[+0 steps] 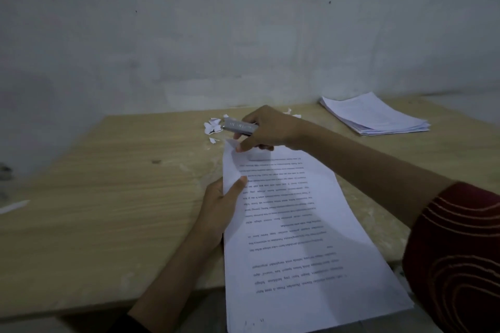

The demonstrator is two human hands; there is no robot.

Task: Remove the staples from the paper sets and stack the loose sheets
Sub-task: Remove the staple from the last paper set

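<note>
Wooden surface [108, 197], set against a pale wall [189, 21]; dim light.

Paper set [297, 238]: printed sheets lying lengthwise at the near edge of the surface, right of centre, with the near end hanging over that edge. The print reads upside down from the head view. The far left corner of the top sheet is lifted and curled.

Left hand [220, 205]: grips the left long edge of the paper set, thumb on top of the page and fingers underneath, hidden by the paper.

Right hand [267, 127]: at the far end of the paper set. Fingers curled round a silver tool [239, 127], which points left; the thumb tip touches the lifted corner. The kind of tool and the staple itself are too blurred to make out. Dark red patterned sleeve [454, 251] on this arm.

Stack of loose sheets [376, 116]: far right corner of the surface, well apart from the paper set, edges slightly fanned.

Torn paper scraps [213, 126]: along the far edge, just left of the tool. One white strip [13, 207] at the left edge.
</note>
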